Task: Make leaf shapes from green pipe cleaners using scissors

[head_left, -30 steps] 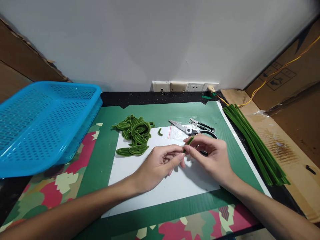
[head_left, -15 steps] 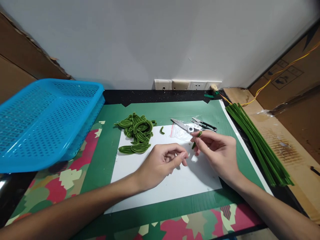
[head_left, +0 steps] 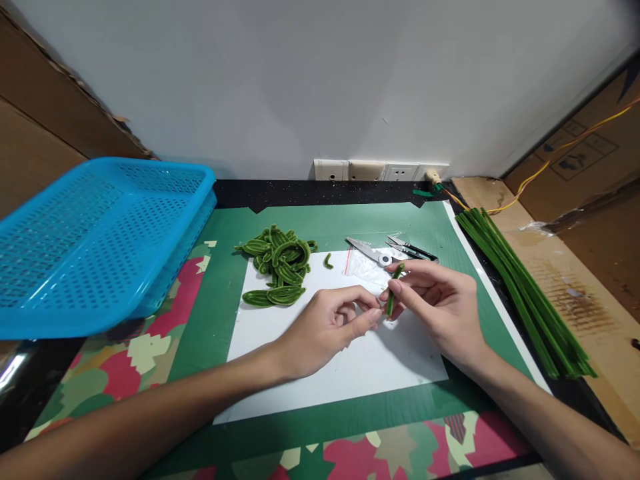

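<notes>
My right hand pinches a short, folded-looking green pipe cleaner piece between thumb and fingers, its length pointing down over the white paper. My left hand is closed in a pinch just left of that piece, its fingertips next to the right ones; what they hold, if anything, I cannot make out. Further left lies a pile of fuzzy green pipe cleaner leaf shapes. A small bent green scrap rests on the paper between the pile and the scissors.
Thread snips and a clear plastic bag lie beside the scissors. Long green pipe cleaners form a bundle at the right. A blue perforated basket stands at the left. Wall sockets and a wire are behind.
My left fingertips have moved right, closing the gap to my right hand. The green piece now shows more of its length below my right fingers. The view has shifted slightly.
</notes>
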Available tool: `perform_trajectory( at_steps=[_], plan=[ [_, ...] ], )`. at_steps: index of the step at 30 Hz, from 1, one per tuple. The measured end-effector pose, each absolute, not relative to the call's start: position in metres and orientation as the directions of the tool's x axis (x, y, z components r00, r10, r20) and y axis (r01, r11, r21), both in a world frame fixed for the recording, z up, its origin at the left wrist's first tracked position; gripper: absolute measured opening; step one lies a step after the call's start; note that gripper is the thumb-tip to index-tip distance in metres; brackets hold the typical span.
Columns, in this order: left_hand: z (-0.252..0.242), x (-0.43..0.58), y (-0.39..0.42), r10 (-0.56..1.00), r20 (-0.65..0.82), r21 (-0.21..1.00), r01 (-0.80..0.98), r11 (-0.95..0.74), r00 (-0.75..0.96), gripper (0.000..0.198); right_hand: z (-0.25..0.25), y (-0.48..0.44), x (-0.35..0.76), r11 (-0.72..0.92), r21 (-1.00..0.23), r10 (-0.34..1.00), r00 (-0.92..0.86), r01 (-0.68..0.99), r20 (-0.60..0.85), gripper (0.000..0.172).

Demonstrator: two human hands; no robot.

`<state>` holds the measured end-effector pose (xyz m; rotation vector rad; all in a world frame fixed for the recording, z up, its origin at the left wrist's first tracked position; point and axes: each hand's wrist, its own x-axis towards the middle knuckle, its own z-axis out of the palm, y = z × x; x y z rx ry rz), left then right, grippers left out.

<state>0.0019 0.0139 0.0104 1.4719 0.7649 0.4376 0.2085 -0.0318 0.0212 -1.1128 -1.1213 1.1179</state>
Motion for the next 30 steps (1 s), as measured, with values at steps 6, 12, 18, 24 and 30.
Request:
perform_trajectory(
  at_steps=[6,12,18,24,30],
  plan=[
    [0.011,0.004,0.012,0.705,-0.138,0.989,0.129,0.066,0.696,0.02,0.024,-0.028,0.209,0.006,-0.98,1.0,0.021,-0.2,0.002,0.023],
    [0.012,0.001,0.013,0.744,-0.082,0.997,0.066,0.051,0.663,0.047,0.018,-0.026,0.21,-0.084,-0.948,0.993,-0.101,-0.308,-0.055,0.02],
    [0.012,0.0,0.014,0.712,-0.07,0.997,0.043,0.057,0.699,0.069,0.013,-0.025,0.211,-0.143,-0.936,0.985,-0.134,-0.323,-0.105,0.029],
    [0.01,0.0,0.015,0.733,-0.065,0.997,0.017,0.072,0.677,0.064,0.016,-0.028,0.209,-0.148,-0.938,0.983,-0.147,-0.314,-0.106,0.04],
    [0.012,0.0,0.015,0.723,-0.066,0.998,0.048,0.046,0.688,0.048,0.014,-0.031,0.207,-0.177,-0.919,0.975,-0.191,-0.352,-0.115,0.043]
  ],
)
